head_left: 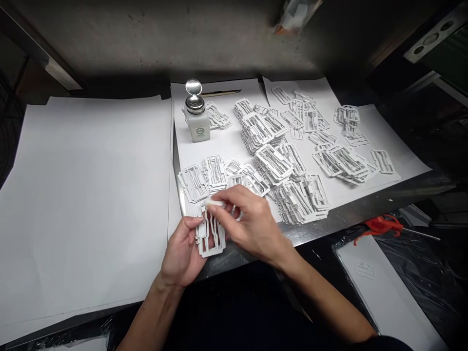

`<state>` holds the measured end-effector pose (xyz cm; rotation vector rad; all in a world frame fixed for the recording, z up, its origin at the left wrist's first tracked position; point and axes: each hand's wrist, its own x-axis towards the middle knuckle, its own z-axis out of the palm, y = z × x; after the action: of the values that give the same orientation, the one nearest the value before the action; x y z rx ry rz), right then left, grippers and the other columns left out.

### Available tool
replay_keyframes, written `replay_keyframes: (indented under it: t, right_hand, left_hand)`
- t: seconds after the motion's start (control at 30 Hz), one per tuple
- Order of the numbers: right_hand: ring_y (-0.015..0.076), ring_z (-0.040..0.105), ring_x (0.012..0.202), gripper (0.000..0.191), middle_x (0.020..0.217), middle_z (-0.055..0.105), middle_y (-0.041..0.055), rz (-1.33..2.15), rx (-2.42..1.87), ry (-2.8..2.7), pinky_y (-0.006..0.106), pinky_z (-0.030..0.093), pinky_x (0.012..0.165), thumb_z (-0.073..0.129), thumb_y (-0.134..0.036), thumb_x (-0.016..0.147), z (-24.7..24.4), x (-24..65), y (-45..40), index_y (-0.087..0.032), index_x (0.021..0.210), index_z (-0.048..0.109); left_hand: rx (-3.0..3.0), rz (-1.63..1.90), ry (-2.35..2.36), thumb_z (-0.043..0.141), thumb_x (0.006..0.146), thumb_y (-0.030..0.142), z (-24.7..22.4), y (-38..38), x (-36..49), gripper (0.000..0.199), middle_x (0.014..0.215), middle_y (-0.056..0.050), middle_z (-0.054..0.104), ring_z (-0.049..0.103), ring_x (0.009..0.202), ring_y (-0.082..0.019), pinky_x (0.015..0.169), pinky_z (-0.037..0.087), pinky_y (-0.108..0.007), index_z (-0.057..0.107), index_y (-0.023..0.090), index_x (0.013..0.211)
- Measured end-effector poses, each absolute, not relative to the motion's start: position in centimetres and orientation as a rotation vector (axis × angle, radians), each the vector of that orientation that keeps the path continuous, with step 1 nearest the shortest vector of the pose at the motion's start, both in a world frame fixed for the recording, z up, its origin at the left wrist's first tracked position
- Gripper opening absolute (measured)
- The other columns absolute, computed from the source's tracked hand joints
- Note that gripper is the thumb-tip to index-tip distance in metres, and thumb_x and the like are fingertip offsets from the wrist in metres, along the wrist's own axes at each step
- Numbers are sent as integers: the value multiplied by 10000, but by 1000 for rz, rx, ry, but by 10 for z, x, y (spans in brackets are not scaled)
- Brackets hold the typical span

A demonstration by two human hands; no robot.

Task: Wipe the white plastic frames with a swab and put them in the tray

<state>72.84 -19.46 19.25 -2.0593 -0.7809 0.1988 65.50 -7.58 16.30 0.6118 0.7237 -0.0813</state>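
My left hand grips a white slotted plastic frame from its left side, thumb on top; more than one may be stacked there. Over the frame's upper end, my right hand pinches a small white wad, perhaps cloth or tissue, against it. Just beyond both hands lie loose piles of similar frames. A white dispenser bottle with a green mark stands behind them, its metal lid tipped up.
White paper sheets cover the metal bench. Taller stacks of frames spread to the right. A thin pen-like tool lies at the back. An orange-red tool with a thin metal rod rests at lower right, beside a white sheet and black plastic.
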Motion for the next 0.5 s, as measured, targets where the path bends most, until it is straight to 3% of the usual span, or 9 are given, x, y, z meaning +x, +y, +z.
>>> replay_keyframes:
  t: [0.07, 0.27, 0.5]
  right_hand:
    - [144, 574, 767, 138, 897, 622, 52, 193, -2120, -859, 244, 462, 681, 541, -213, 880, 192, 730, -190, -153, 963, 636]
    - [136, 553, 702, 105, 843, 610, 45, 170, -2256, -839, 240, 432, 626, 551, -196, 865, 194, 734, -198, -142, 895, 636]
    - [140, 563, 724, 139, 851, 610, 42, 231, -2249, -1008, 245, 439, 671, 512, -199, 885, 197, 737, -188, -153, 905, 641]
  left_hand:
    - [626, -63, 728, 565, 711, 233, 163, -77, 655, 122, 579, -7, 614, 599, 580, -179, 646, 523, -329, 666, 163, 705]
    - [620, -147, 735, 544, 734, 260, 163, -75, 654, 192, 675, -36, 652, 611, 624, -189, 609, 515, -316, 676, 137, 801]
    - [684, -133, 777, 575, 701, 247, 164, -77, 654, 152, 480, 11, 541, 489, 423, -109, 445, 438, -236, 612, 151, 589]
